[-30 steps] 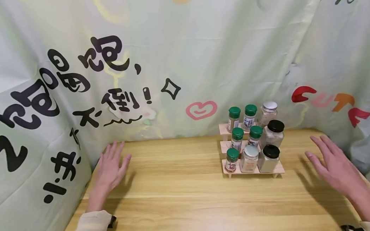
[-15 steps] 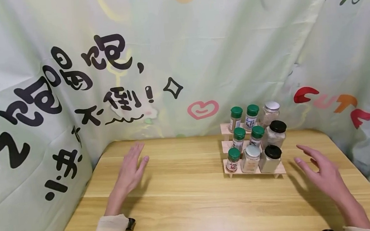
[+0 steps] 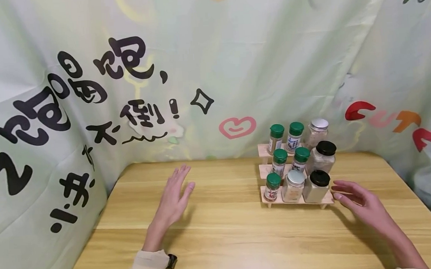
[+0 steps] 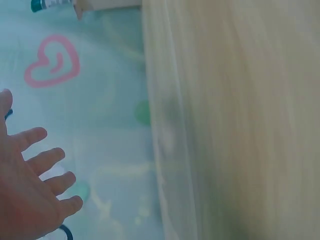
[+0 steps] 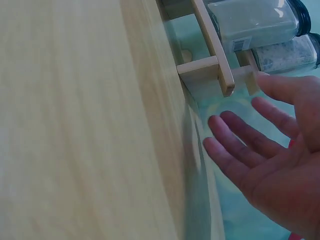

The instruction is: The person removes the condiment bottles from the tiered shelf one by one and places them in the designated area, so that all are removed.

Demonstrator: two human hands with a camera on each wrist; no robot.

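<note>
Spice rack (image 3: 265,171) standing just beside the right hand's (image 3: 369,205) fingertips

Rack is standing on the wooden table (image 3: 225,241), its three pale tiers bearing nine upright jars. Two black-lidded jars (image 3: 316,189) are standing nearest the right fingers, at the right ends of the front and middle tiers. Five green-capped jars (image 3: 272,192) are sitting farther left from those fingers. Of two silver-lidded jars (image 3: 294,190), one is standing between green and black in front; the other is standing at the top tier's right end, farther back from the fingers.

Right fingers are bending slightly towards the rack, spreading in the wrist view, thumb standing apart. Contact with the wood: cannot tell.

Left hand (image 3: 174,203) is hovering over the table, fingers extending and slightly spreading; the rack is standing well to their right. Beyond both hands' fingertips a printed curtain (image 3: 270,65) is hanging, its pink heart (image 3: 238,129) showing between left fingers and rack, farther back.
</note>
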